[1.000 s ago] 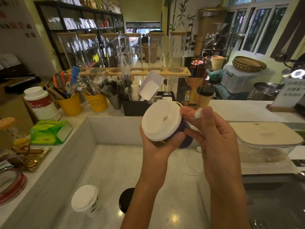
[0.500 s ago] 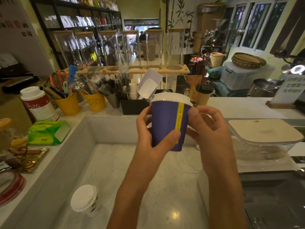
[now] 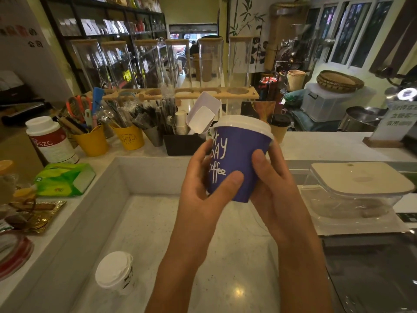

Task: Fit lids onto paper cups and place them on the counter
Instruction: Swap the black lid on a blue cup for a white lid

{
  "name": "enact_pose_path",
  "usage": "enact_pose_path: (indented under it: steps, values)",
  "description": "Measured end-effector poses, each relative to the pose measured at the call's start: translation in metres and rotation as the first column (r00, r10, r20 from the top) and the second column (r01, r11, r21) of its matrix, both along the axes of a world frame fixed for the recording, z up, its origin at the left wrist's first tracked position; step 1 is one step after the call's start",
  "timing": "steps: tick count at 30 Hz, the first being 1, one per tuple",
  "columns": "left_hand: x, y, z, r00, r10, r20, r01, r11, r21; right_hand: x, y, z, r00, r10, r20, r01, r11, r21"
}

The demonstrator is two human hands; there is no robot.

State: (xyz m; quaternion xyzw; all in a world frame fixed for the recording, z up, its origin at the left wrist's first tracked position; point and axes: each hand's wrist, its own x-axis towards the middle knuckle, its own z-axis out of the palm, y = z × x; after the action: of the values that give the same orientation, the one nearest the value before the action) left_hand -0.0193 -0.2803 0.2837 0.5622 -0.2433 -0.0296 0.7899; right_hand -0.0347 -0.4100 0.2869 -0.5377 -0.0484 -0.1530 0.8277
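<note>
Both hands are curled round one blue cup [image 3: 237, 159], left hand [image 3: 200, 190] and right hand [image 3: 277, 190] gripping its sides above the counter [image 3: 158, 233], white lid [image 3: 243, 124] on. I count two lidded cups; the second cup [image 3: 115, 273] sits on the counter, lower left.

We held the blue paper cup [image 3: 237, 163] up at the middle of the scene, nearly upright with its top leaning a little to the right; white handwriting ending in "coffee" faced us. Its white lid [image 3: 242, 124] sat on the rim. Our left hand [image 3: 203, 188] gripped the cup's left side, thumb across the front, and our right hand [image 3: 270, 184] gripped its right side. Near and to the left, a second cup [image 3: 115, 273] stood on the pale speckled counter [image 3: 158, 222] — capped in white and well apart from the first.
</note>
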Motion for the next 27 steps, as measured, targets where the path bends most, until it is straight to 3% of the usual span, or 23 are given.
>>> enact_pose_path:
  steps: [2,4,5,7,9,10,12,14,16,18,24,27]
  values:
    - [0.001,-0.005,-0.003,0.974,0.219,0.058,-0.225,0.964,0.141,0.004,0.008,-0.001,0.99,-0.097,-0.103,0.083,0.987,-0.136]
    - [-0.003,-0.008,-0.002,0.869,0.402,0.288,-0.479,0.831,0.282,0.007,0.015,-0.003,0.971,-0.174,-0.166,0.143,0.973,-0.184]
    - [-0.005,-0.008,-0.004,0.828,0.399,0.395,-0.526,0.796,0.298,0.007,0.016,-0.004,0.967,-0.191,-0.17,0.168,0.976,-0.14]
    - [-0.007,-0.002,-0.003,0.886,0.261,0.382,-0.367,0.9,0.236,0.005,0.011,-0.004,0.969,-0.188,-0.159,0.185,0.982,-0.031]
    - [-0.008,0.006,0.003,0.977,0.121,0.177,-0.136,0.988,0.074,0.002,0.006,-0.003,0.98,-0.127,-0.153,0.132,0.991,0.024]
    - [-0.007,0.008,0.005,0.989,0.104,0.105,-0.107,0.994,0.023,0.002,0.005,-0.003,0.982,-0.113,-0.15,0.115,0.993,0.006]
    - [-0.006,0.008,0.004,0.978,0.175,0.114,-0.187,0.976,0.11,0.002,0.007,-0.002,0.979,-0.146,-0.144,0.132,0.986,-0.104]
    - [-0.007,0.003,0.002,0.898,0.285,0.335,-0.389,0.87,0.303,0.004,0.014,-0.001,0.978,-0.148,-0.148,0.12,0.976,-0.179]
    - [-0.009,-0.002,-0.003,0.805,0.296,0.514,-0.512,0.784,0.351,0.006,0.018,-0.002,0.982,-0.12,-0.148,0.1,0.985,-0.139]
    - [-0.008,-0.002,-0.004,0.79,0.281,0.545,-0.527,0.766,0.368,0.006,0.019,-0.002,0.983,-0.113,-0.147,0.103,0.992,-0.07]
    - [-0.007,0.003,-0.004,0.859,0.206,0.468,-0.41,0.825,0.389,0.007,0.017,-0.004,0.968,-0.137,-0.211,0.116,0.988,-0.106]
    - [-0.008,0.009,-0.001,0.976,0.142,0.167,-0.176,0.96,0.216,0.002,0.008,-0.007,0.996,0.013,-0.084,-0.011,0.999,0.035]
